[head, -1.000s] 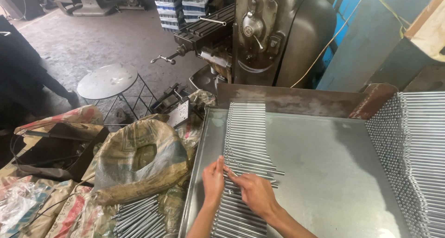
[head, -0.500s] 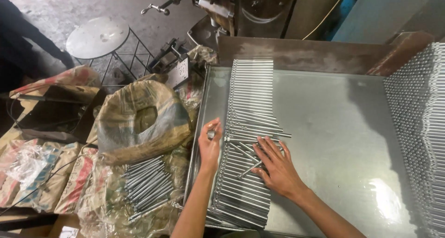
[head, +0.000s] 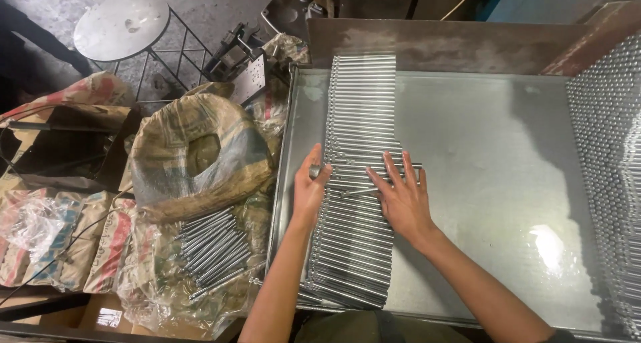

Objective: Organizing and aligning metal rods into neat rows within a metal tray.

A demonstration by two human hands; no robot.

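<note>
head view: your left hand (head: pixel 308 186) now cupped against rod ends, right hand (head: pixel 400 196) spread flat, pressing loose rods (head: pixel 357 183) level; row squared up since a second ago.

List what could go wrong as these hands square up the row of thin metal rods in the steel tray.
The few crooked rods under the right hand may roll and disturb the neat row of thin metal rods. The left hand presses rod ends near the shiny steel tray wall, where fingers might get pinched.
</note>
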